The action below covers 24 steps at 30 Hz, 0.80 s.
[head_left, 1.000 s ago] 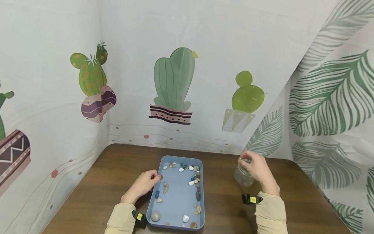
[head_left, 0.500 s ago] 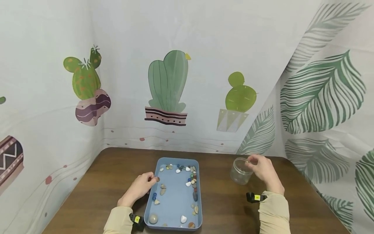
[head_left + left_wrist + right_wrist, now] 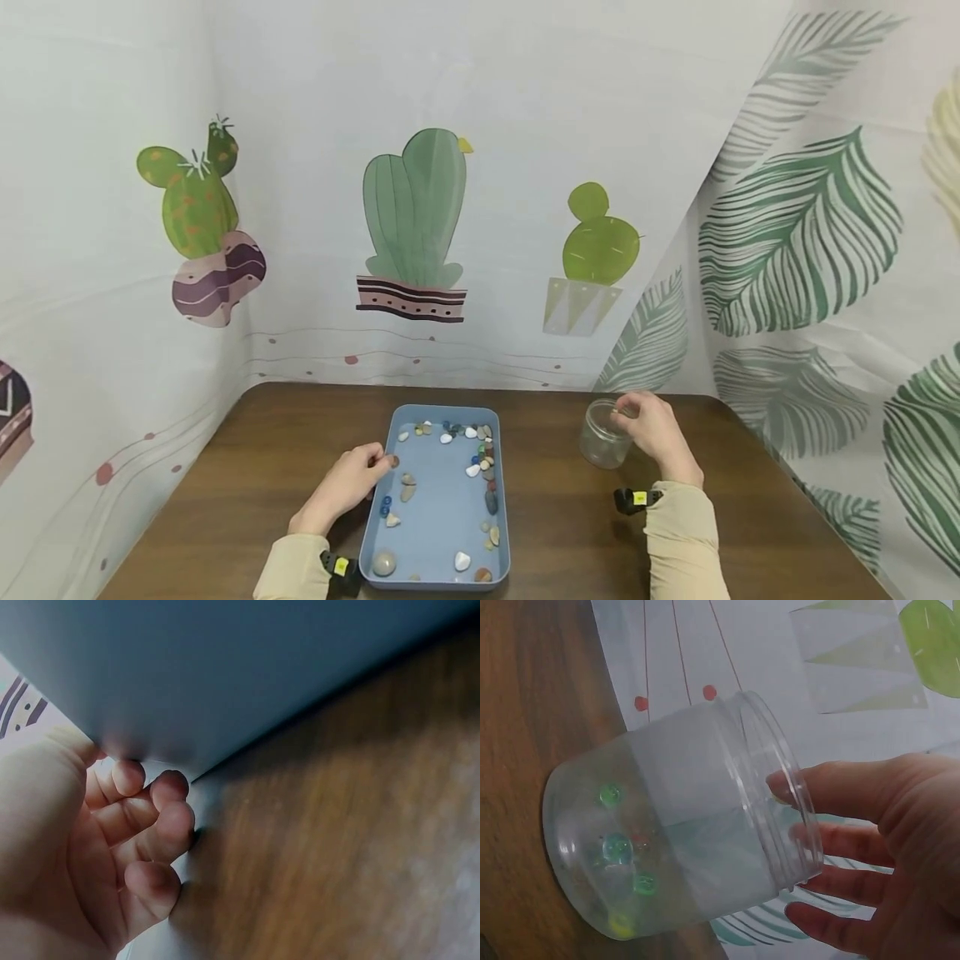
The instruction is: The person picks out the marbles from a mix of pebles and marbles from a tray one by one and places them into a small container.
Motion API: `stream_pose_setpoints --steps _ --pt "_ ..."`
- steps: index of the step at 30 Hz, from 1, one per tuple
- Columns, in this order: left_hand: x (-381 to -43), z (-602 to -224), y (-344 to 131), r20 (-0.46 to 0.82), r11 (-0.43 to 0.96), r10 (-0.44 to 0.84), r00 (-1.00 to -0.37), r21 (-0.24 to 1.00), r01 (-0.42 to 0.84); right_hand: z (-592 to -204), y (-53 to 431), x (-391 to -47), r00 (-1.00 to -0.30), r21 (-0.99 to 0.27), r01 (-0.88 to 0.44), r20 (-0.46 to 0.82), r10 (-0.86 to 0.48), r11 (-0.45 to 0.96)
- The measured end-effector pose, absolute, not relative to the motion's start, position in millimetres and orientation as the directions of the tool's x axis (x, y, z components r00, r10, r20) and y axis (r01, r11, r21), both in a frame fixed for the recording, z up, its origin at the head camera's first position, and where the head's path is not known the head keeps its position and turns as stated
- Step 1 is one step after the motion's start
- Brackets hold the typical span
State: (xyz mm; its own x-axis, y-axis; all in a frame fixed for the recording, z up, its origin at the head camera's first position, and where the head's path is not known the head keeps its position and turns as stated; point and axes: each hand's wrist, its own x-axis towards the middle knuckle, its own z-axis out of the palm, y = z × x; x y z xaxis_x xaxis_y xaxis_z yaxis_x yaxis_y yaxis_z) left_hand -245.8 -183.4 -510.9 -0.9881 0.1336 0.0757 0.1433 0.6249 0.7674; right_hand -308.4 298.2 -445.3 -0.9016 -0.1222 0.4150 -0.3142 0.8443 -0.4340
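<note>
In the head view my left hand point(image 3: 348, 483) grips the left wall of a blue plastic tray point(image 3: 504, 500), thumb at the rim; the left wrist view shows the other fingers curled against the tray's outer side. A brown pebble point(image 3: 395, 461) lies by the thumb. My right hand point(image 3: 658, 429) is at the mouth of a clear jar point(image 3: 602, 446), which stands upright on the table. Its thumb and forefinger pinch a small yellowish thing point(image 3: 780, 799) at the rim. Several glass marbles point(image 3: 611, 795), green, bluish and yellow, lie in the jar's bottom.
The tray holds several pebbles, white point(image 3: 462, 561), grey point(image 3: 384, 563) and brown, plus blue marbles point(image 3: 386, 506), mostly along its edges. Brown wooden table point(image 3: 547, 500) lies between tray and jar. A printed cloth point(image 3: 510, 208) hangs close behind the table.
My right hand has shifted from over the jar's mouth to its right side, then slightly back towards the mouth. The head view has swung right. My left hand stays at the tray.
</note>
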Motion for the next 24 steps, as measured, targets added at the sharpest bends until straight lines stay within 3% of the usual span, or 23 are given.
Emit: stream_pose_setpoints --steps 24 --pt "-243 -510 -182 0.053 0.615 0.114 -0.992 0.781 0.112 -432 291 -305 -0.913 -0.453 -0.310 0.387 -0.128 0.836"
